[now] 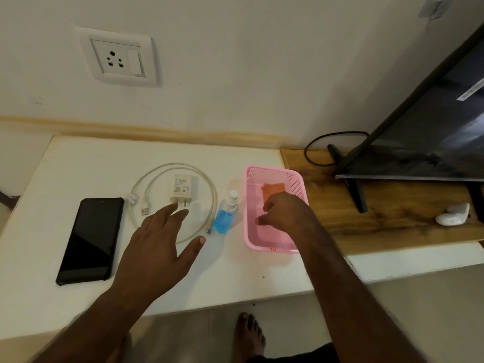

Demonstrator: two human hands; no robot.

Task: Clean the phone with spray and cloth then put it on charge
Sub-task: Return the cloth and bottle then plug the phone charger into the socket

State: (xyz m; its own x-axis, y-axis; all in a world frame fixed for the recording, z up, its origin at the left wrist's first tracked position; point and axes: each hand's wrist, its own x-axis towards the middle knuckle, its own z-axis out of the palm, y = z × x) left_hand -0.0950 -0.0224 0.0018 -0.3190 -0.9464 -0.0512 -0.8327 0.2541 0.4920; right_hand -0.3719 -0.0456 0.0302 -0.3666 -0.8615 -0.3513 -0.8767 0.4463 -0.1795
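Observation:
A black phone [90, 239] lies screen up at the left of the white table [235, 279]. A white charger plug [182, 189] rests inside a looped white cable [213, 195]. Beside it lies a small spray bottle [225, 216] with blue liquid. An orange cloth [273, 191] sits in the pink basket [250, 205]. My left hand [159, 247] hovers open over the cable loop, fingers spread. My right hand [284, 213] is inside the basket, fingers curled down just in front of the cloth and covering part of it; a grip is not visible.
A wall socket with switch [119, 60] is above the table. To the right, a wooden shelf [392, 224] carries a TV [432, 121] on black legs, a black cable [322, 150] and a white object [454, 214]. My bare foot [248, 336] shows below the table edge.

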